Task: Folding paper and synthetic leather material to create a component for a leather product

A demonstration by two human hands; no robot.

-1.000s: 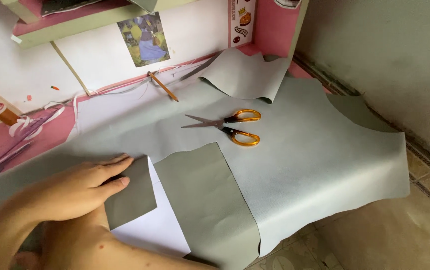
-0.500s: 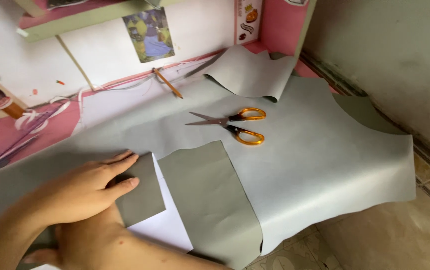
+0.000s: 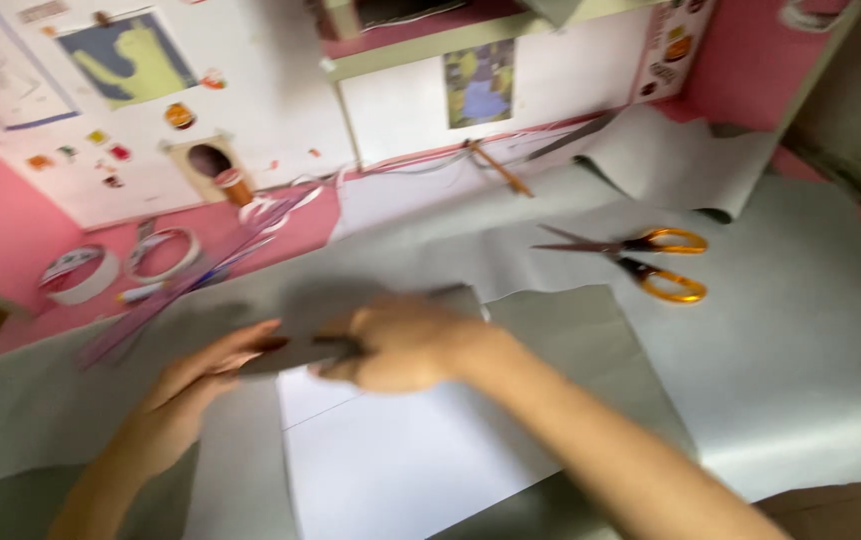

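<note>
The picture is motion-blurred. A small grey cut piece point(image 3: 381, 308) is lifted just above a white paper sheet point(image 3: 401, 460). My right hand point(image 3: 401, 345) pinches its near edge from the right, the arm reaching in from the lower right. My left hand point(image 3: 191, 395) grips the piece's left end with the fingertips. Under both lies a large grey sheet point(image 3: 801, 350) spread over the pink desk. Orange-handled scissors point(image 3: 641, 262) rest open on that sheet, to the right of my right hand and apart from it.
Two tape rolls point(image 3: 81, 272) lie at the left on the pink desk point(image 3: 11, 230). Purple sticks point(image 3: 191, 290) lie beside them and a pencil point(image 3: 499, 167) at the back. A curled grey offcut point(image 3: 681, 160) sits behind the scissors. Pictures hang on the white back wall.
The view has swung left. My right hand came up from beneath my left arm and took the grey piece; both hands have lifted it off the white paper.
</note>
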